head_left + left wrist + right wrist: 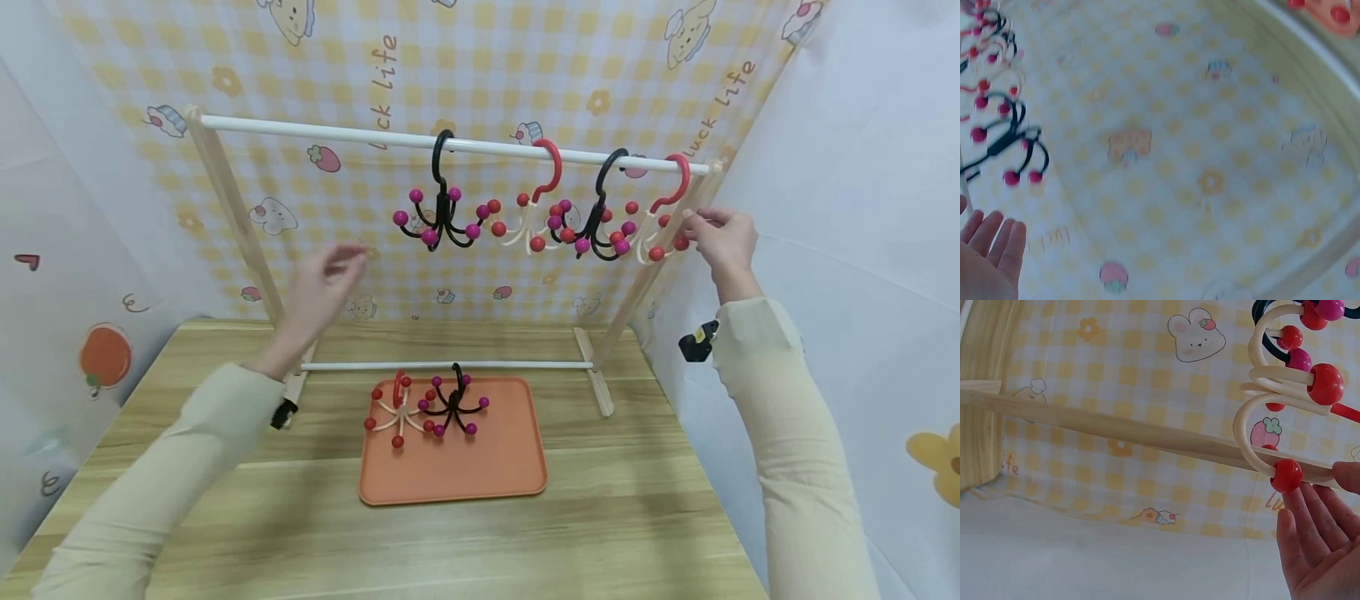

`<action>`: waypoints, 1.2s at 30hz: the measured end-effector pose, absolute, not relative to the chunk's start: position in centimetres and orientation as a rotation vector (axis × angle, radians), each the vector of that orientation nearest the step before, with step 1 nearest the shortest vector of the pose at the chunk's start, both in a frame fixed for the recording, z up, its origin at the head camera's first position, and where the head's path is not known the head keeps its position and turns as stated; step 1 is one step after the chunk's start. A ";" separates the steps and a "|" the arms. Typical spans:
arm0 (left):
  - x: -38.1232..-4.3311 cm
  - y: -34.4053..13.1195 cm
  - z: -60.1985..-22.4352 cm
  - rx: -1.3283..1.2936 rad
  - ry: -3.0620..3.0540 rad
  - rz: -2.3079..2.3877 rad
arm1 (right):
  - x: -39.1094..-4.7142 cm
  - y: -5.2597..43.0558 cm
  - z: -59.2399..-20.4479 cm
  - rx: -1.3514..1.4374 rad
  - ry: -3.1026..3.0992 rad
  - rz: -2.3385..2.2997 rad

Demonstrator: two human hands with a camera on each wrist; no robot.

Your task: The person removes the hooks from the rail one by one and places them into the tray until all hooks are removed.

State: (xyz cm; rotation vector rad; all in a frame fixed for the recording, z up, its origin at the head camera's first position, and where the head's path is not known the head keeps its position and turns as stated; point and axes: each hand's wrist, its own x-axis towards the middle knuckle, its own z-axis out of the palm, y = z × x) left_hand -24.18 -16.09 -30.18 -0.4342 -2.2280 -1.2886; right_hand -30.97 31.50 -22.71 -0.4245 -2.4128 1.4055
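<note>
My left hand [326, 283] is raised left of the hanging octopus-shaped hangers, its relaxed fingers holding nothing. The left wrist view shows that hand [991, 256] below a black hanger [1004, 142] with magenta balls. My right hand [723, 242] is at the rack's right wooden post [1166, 437], thumb on one side and fingers on the other. Right by its fingertips is a red ball [1286, 475] of the outermost cream hanger with a red hook [678, 183]. Further left along the rod hang a black hanger [595, 221], a red-hooked cream hanger [551, 167] and another black one [442, 208].
A white rod [322, 131] tops the rack; a lower white rod [525, 365] runs near the table [600, 517]. An orange tray [487, 475] bears a cream hanger [401, 412] and a black hanger [453, 404]. A checked cloth [480, 292] hangs behind.
</note>
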 end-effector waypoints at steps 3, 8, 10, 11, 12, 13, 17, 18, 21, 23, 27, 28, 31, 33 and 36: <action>-24.7 -17.9 -28.5 -0.372 -2.086 -1.216 | -30.8 31.2 -22.5 -0.421 -2.402 1.436; -25.4 -20.6 -26.1 -0.263 -1.948 -1.089 | -30.7 31.1 -22.5 -0.417 -2.406 1.430; -25.6 -21.7 -25.5 -0.225 -1.938 -1.062 | -30.6 31.1 -22.4 -0.418 -2.404 1.429; -25.8 -22.2 -25.3 -0.205 -1.936 -1.058 | -30.6 31.1 -22.4 -0.418 -2.403 1.429; -25.9 -22.7 -25.1 -0.186 -1.934 -1.055 | -30.6 31.1 -22.4 -0.420 -2.401 1.430; -26.0 -23.1 -24.9 -0.157 -1.947 -1.061 | -30.6 31.1 -22.4 -0.421 -2.401 1.429; -26.5 -24.7 -24.6 0.027 -2.037 -1.151 | -31.2 31.6 -22.8 -0.424 -2.408 1.410; -26.6 -25.0 -24.6 0.084 -2.065 -1.186 | -31.8 32.2 -23.2 -0.412 -2.383 1.442; -26.8 -25.8 -24.7 0.256 -2.120 -1.313 | -32.7 33.1 -23.8 -0.388 -2.390 1.441; -26.8 -26.2 -24.9 0.338 -2.145 -1.405 | -33.0 33.5 -23.9 -0.387 -2.387 1.450; -26.8 -26.9 -24.9 0.404 -2.162 -1.546 | -32.7 33.1 -23.8 -0.398 -2.393 1.433; -26.9 -27.0 -24.8 0.408 -2.165 -1.568 | -32.3 32.7 -23.5 -0.413 -2.392 1.430; -27.3 -27.2 -24.5 0.413 -2.173 -1.584 | -31.1 31.6 -22.9 -0.420 -2.414 1.404; -27.6 -27.3 -24.4 0.420 -2.199 -1.544 | -30.7 31.3 -22.7 -0.417 -2.415 1.406; -28.0 -27.3 -24.2 0.439 -2.225 -1.491 | -30.5 31.1 -22.6 -0.417 -2.414 1.407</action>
